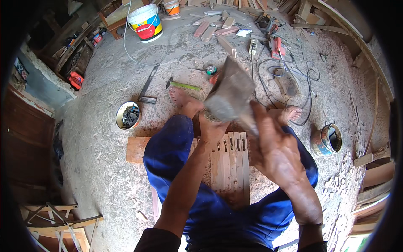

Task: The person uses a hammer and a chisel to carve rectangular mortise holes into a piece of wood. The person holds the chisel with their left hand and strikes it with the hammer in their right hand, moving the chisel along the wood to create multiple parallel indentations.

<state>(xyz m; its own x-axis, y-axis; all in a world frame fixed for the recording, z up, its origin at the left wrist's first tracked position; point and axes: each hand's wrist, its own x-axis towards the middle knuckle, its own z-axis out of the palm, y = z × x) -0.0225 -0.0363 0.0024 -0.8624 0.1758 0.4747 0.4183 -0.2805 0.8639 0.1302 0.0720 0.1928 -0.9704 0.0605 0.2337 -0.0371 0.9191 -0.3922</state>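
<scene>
My right hand (275, 153) is closed around the handle of a wooden mallet (231, 94), whose blocky head is blurred by motion. The head is raised over my left hand (212, 129), which is closed in a grip. A rough rounded end shows at the top of that grip; the mallet head hides most of what is held. Below both hands, between my knees, several pale wooden strips (228, 168) lie side by side, with narrow slots cut near their far ends and wood chips on them. A reddish board (137, 150) shows beside my left leg.
Beyond my feet lie a green-handled hammer (184, 85), a try square (147, 90) and a tape measure (210, 69). A tub of dark pieces (128, 115) stands left, a can (327, 139) right. Cables (310, 80), a red power tool (277, 48) and offcuts (216, 27) lie farther off.
</scene>
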